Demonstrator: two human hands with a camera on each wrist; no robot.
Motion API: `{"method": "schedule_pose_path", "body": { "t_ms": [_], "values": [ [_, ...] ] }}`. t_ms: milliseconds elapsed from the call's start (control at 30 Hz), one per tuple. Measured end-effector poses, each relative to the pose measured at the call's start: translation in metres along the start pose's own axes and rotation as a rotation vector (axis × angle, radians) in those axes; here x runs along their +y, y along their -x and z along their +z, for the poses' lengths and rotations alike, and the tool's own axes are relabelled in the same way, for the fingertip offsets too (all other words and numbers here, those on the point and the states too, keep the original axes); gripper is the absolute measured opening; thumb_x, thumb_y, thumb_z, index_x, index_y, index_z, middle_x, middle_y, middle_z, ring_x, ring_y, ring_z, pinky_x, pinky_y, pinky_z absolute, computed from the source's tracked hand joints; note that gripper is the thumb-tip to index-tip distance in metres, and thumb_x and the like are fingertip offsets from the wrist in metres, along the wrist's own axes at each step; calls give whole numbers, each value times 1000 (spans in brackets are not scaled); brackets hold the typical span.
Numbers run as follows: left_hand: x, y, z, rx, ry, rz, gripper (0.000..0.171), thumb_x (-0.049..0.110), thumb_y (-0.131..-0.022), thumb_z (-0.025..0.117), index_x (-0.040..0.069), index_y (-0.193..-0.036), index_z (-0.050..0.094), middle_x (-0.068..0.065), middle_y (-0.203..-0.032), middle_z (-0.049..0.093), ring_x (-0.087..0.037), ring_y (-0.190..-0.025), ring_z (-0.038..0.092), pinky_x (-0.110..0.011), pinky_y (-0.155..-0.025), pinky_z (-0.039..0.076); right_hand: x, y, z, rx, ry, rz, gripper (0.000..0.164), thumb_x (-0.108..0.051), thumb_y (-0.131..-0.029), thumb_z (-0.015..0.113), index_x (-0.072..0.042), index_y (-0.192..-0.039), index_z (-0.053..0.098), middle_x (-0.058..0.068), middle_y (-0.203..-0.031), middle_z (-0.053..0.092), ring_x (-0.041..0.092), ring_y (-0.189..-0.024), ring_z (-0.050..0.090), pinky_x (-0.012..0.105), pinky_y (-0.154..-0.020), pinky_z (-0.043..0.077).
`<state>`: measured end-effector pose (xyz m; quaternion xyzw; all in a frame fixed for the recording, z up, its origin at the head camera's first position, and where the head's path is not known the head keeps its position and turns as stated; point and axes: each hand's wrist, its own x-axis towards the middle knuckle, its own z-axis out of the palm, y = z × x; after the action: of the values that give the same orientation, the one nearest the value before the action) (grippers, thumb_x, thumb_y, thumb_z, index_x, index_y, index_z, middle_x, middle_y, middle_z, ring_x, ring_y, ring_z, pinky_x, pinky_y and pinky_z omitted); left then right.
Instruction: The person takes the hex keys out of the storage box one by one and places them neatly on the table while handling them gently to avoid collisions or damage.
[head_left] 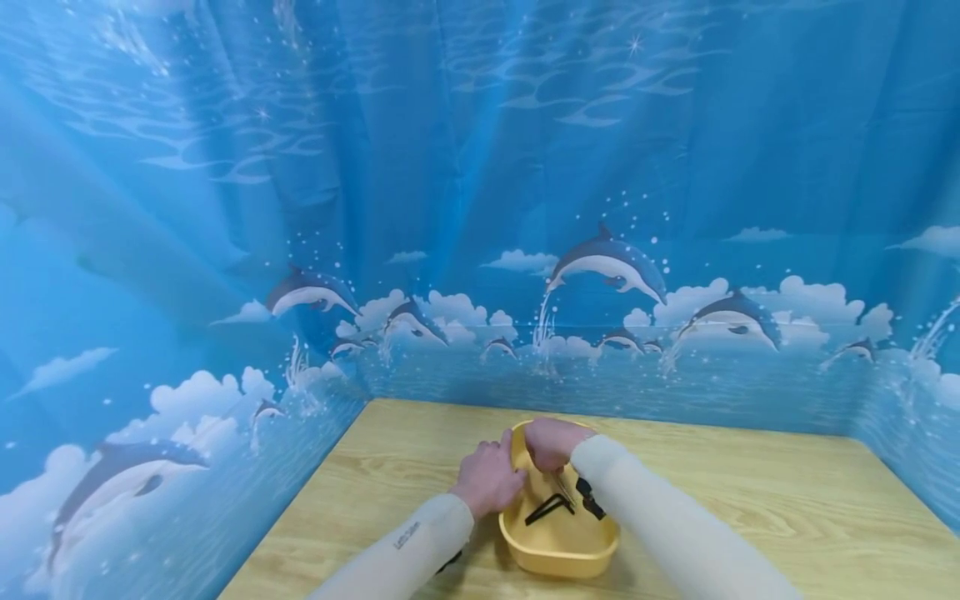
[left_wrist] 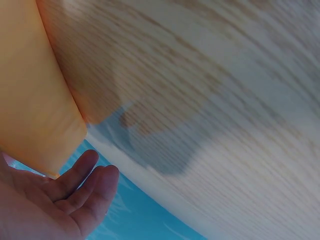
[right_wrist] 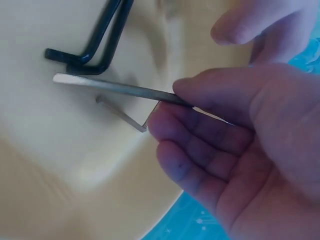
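Note:
A yellow tub [head_left: 558, 565] holds several bent metal pieces. My left hand [head_left: 489, 478] grips its left rim, with the thumb side over the edge. In the left wrist view, the curved fingers of that hand [left_wrist: 75, 197] show outside the tub's wall [left_wrist: 37, 95]. Reaching inside at the far end, my right hand [head_left: 551, 443] pinches a slim silver metal rod [right_wrist: 125, 90] with a flattened tip between thumb and fingers. Black L-shaped hex keys [right_wrist: 95, 60] lie just beyond the rod's tip. Below it is a small silver L-shaped hex key [right_wrist: 122, 116], partly hidden by the fingertips.
The tub stands on a light wood-patterned table [head_left: 750, 500]. Blue curtains [head_left: 480, 208] printed with dolphins and clouds surround the table at the back and sides. A black strap [head_left: 588, 498] shows under the right wrist.

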<state>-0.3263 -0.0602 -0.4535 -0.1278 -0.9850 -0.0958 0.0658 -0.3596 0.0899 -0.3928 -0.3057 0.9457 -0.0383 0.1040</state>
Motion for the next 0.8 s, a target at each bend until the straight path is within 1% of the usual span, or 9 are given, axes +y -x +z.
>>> {"method": "schedule_pose_path", "body": {
  "t_ms": [33,67,167,233,267,300,467,633,800],
  "values": [
    [0,0,0,-3,0,1,72,43,-98,54,3,-155,33,-21,-126,64,-35,-115,61,-51,-85,56,1,2,-1,0,-11,-4,34,9,-84,59,-13,-58,58,-5,-49,43,9,-45,33,23,-44,30],
    [0,0,0,-5,-2,2,72,43,-98,54,3,-155,33,-21,-125,65,-35,-115,62,-50,-85,56,2,5,-1,7,-21,-6,31,9,-84,60,-12,-61,61,-6,-51,45,9,-47,35,22,-45,33],
    [0,0,1,-9,6,-1,73,43,-98,55,4,-155,33,-20,-124,65,-34,-112,62,-50,-83,56,5,14,-4,41,-35,-14,18,10,-81,65,-7,-79,71,-3,-69,62,9,-60,51,22,-55,46],
    [0,0,1,-10,7,-5,74,43,-97,55,4,-155,32,-20,-123,65,-34,-111,62,-50,-83,56,6,20,-6,70,-38,-19,25,10,-78,67,-7,-94,75,1,-86,70,12,-75,62,25,-67,54],
    [0,0,1,-9,6,-8,74,43,-97,56,4,-155,33,-21,-123,65,-34,-110,62,-50,-82,56,7,22,-7,87,-38,-21,30,10,-76,68,-9,-98,75,2,-95,73,15,-83,66,28,-73,57],
    [0,0,1,-9,7,-11,74,43,-97,56,4,-155,33,-21,-123,65,-34,-110,62,-50,-82,56,8,25,-7,95,-39,-24,31,10,-76,68,-10,-99,76,4,-98,73,16,-86,67,29,-75,58],
    [0,0,0,-8,3,-21,73,43,-96,56,4,-154,33,-20,-123,65,-33,-110,62,-49,-82,56,12,36,-11,135,-58,-48,30,10,-77,66,-15,-88,76,0,-89,72,13,-78,66,26,-69,57],
    [1,-1,0,-10,8,-25,73,43,-96,57,4,-154,34,-19,-122,65,-32,-107,63,-48,-81,56,16,48,-15,182,-87,-90,29,10,-77,64,-16,-85,75,-3,-84,71,11,-73,64,23,-65,54],
    [1,-1,0,0,2,-21,72,42,-96,56,3,-153,35,-20,-121,65,-32,-106,63,-48,-82,56,19,61,-17,271,-105,-143,21,3,-85,65,-17,-84,71,-7,-78,66,4,-65,57,21,-60,51]
  ]
}}
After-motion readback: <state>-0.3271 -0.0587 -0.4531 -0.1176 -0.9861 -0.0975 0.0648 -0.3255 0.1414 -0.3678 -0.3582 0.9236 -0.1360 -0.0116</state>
